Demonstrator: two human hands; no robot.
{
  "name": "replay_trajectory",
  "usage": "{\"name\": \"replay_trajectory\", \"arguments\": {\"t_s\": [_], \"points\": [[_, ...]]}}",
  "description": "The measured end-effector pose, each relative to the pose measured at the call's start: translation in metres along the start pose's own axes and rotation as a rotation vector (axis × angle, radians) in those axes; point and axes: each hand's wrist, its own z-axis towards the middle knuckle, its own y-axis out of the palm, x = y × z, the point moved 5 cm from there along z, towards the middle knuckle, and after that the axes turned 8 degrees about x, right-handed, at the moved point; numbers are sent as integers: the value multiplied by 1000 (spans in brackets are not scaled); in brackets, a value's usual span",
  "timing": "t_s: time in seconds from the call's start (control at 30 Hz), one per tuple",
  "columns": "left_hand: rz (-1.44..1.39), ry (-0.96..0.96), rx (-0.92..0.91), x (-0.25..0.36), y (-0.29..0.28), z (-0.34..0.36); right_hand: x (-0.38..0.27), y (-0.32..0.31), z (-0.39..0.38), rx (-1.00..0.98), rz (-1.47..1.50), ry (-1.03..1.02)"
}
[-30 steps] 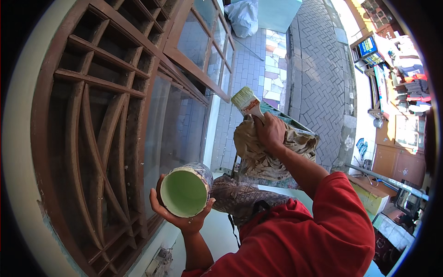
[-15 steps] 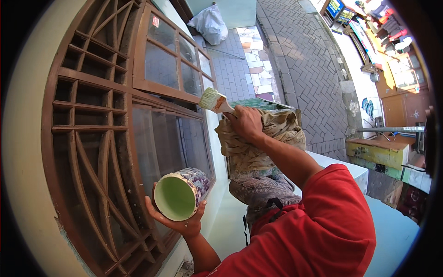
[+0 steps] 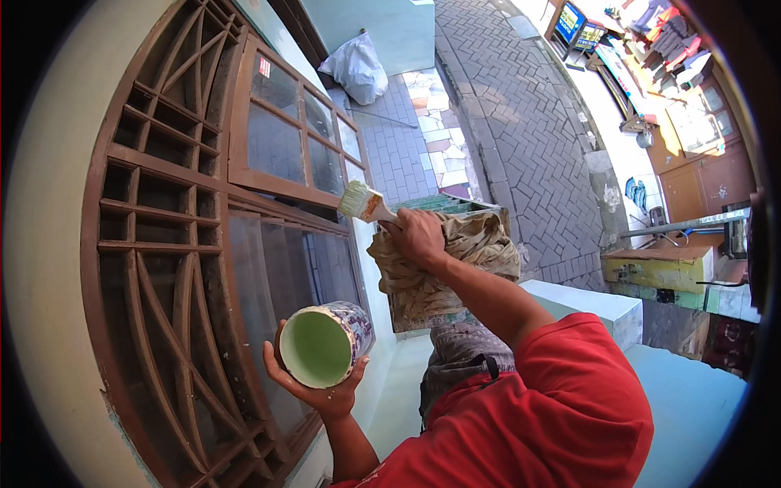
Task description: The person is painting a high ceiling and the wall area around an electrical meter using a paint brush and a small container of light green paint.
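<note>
My left hand is wrapped around a paint can with a spattered outside and a light green inside; its opening faces me. In my right hand is a paintbrush, gripped by its pale handle, with green-smeared bristles pointing left toward the window. Behind and below this hand, a crumpled, stained tan cloth drapes over the top of a green stepladder. The wrist passes just above the cloth; whether it touches cannot be told.
On the left stands a brown wooden window frame with lattice, beside an opened glass casement. A white sack lies on the tiles beyond. A paved lane runs past, with a shopfront and a pale blue ledge to the right.
The brush and my right hand sit slightly lower and further left in view. The can is a little lower and further right. The surroundings have shifted left as the view moved; both grips stay the same.
</note>
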Motion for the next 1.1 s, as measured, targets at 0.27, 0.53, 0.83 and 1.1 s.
{"name": "replay_trajectory", "arguments": {"t_s": [0.27,0.53,0.83,1.1], "points": [[-96,-25,-64,-3,35,25,5,4,0,13,47,2],[-142,12,-111,11,71,79,0,6,5,-39,35,24],[-95,49,-30,25,72,89,-4,4,7,-196,11,73],[-18,-42,72,42,68,51,-4,3,9,-179,45,15]]}}
